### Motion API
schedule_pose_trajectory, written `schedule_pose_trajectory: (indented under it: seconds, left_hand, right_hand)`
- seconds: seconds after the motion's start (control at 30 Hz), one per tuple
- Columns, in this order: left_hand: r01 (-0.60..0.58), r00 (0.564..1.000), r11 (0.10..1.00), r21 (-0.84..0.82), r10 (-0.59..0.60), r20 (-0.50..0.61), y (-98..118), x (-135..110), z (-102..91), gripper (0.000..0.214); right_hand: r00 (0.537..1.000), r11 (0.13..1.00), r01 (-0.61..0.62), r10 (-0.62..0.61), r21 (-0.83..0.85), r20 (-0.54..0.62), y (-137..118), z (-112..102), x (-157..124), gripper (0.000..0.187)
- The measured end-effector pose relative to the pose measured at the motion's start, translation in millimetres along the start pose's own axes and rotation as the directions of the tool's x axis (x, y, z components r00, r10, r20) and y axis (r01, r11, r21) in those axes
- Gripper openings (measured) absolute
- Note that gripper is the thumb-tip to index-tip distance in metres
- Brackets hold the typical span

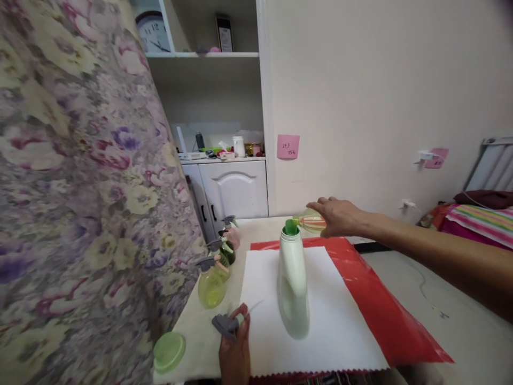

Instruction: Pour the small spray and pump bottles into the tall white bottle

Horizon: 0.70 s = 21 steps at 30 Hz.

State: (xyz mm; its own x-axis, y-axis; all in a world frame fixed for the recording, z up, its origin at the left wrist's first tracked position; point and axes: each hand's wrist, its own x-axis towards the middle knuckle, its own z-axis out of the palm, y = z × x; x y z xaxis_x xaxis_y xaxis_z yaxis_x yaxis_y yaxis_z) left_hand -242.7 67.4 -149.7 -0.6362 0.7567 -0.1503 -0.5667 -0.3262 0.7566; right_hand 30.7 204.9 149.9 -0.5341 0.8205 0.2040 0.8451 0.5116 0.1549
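My right hand (340,216) is closed around a see-through yellowish spray bottle (309,220). The bottle is tilted nearly flat, its neck at the green spout (291,226) in the mouth of a pale green jug (295,289). Upright on a white sheet (262,331), the jug has its handle side towards me. Low in the view, my left hand (235,350) grips a grey spray head (226,325), whose thin tube points over the sheet. Whether liquid flows from the bottle cannot be made out.
Several spray bottles (211,289) line the table's left side, and a light green cap (169,352) lies at the front left corner. Red plastic (371,305) sticks out beneath the sheet. A flowered curtain (88,192) hangs on the left; a cabinet (238,187) stands behind.
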Motion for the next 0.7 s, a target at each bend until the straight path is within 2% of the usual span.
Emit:
schedule_pose_trajectory:
  seconds: [0.1, 0.7]
  left_hand:
    - [0.058, 0.997, 0.997, -0.055, -0.055, 0.063, -0.5, 2.7, -1.5, 0.044]
    - [0.091, 0.996, 0.994, -0.058, -0.09, 0.022, 2.2, -0.7, 1.0, 0.039]
  right_hand:
    - [1.0, 1.0, 0.002, -0.002, -0.012, -0.005, -0.7, 0.0, 0.3, 0.082]
    - [1.0, 0.998, 0.019, -0.02, -0.058, -0.02, -2.8, -4.1, -1.5, 0.081]
